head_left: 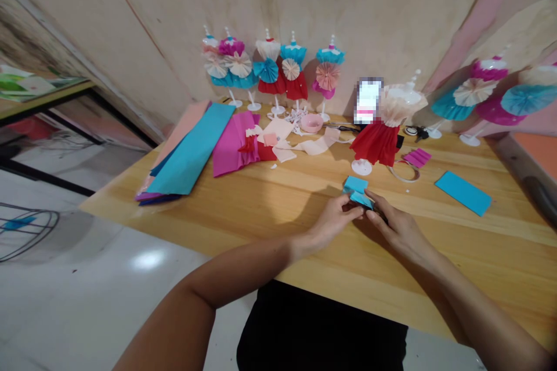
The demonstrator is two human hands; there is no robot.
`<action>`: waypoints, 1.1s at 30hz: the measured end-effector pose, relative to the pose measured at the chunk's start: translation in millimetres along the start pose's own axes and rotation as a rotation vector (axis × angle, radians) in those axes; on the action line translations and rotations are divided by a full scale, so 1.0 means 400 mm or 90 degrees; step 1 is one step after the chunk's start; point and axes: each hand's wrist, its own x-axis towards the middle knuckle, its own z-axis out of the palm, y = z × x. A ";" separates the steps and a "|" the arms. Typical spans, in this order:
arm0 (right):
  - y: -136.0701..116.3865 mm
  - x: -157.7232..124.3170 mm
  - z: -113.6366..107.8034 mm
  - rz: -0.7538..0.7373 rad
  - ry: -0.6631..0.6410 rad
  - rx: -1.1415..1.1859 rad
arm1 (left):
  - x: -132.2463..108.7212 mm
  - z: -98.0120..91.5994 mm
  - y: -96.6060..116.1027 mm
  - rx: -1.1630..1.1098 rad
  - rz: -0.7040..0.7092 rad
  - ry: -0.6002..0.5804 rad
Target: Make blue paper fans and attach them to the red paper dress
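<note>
A small folded piece of turquoise paper (pixel 357 191) is held just above the wooden table (pixel 270 232), pinched between my left hand (pixel 334 222) and my right hand (pixel 394 227). Its lower part is partly hidden by my fingers. To the right of my hands lies a flat turquoise paper strip (pixel 463 193), out of reach of my fingers. A mannequin stand with a red pleated paper dress (pixel 374 142) stands just beyond my hands, and a small folded pink paper piece (pixel 416 157) lies beside its base.
Several paper dresses on white stands (pixel 270 64) line the back of the table against the wall. Crepe paper sheets (pixel 191 148), paper scraps and a pink bowl (pixel 311 123) lie before them. The table's left edge drops to a tiled floor (pixel 96 278).
</note>
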 end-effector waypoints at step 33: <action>-0.020 0.004 0.014 0.040 0.005 0.178 | -0.001 0.004 0.009 0.021 -0.031 0.050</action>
